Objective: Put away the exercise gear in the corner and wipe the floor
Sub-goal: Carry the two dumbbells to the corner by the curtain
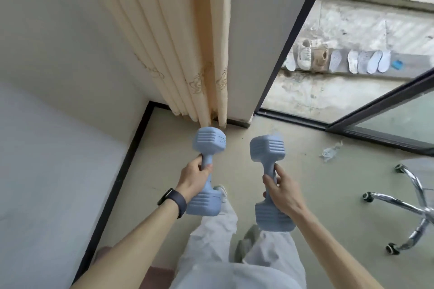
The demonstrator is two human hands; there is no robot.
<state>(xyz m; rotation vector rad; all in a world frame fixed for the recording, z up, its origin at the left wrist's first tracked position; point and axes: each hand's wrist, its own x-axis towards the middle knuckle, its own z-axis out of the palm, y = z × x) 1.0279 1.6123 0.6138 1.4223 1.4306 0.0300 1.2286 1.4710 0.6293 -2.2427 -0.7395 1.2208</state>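
The person's legs in pale grey trousers (pixel 223 253) fill the near edge, with a grey-green shoe (pixel 249 239) on the beige floor (pixel 317 190). Both forearms reach forward. The left hand (pixel 195 176), with a dark smartwatch (pixel 173 199) on its wrist, is clenched round the handle of a pale blue ribbed plastic dumbbell (pixel 209 142), which it holds above the floor with one head pointing toward the far corner. The right hand (pixel 284 192) grasps the handle of a second pale blue ribbed dumbbell (pixel 266 148), also held off the floor, just right of the first and apart from it.

At the right stands the chrome star base of an office chair on black castors (pixel 404 206). Beyond it, a crumpled scrap of clear plastic (pixel 330 150) lies on the floor.

In the far corner a cream pleated curtain with embroidered motifs (pixel 187 54) hangs down to the floor beside a white wall (pixel 70 30) with a black skirting strip (pixel 131 155).

Farther right, a black-framed sliding glass door (pixel 375 110) stands open onto a stained concrete balcony (pixel 317 94), where a white sneaker (pixel 304 56) and a row of pale insoles (pixel 352 61) lean against a low step.
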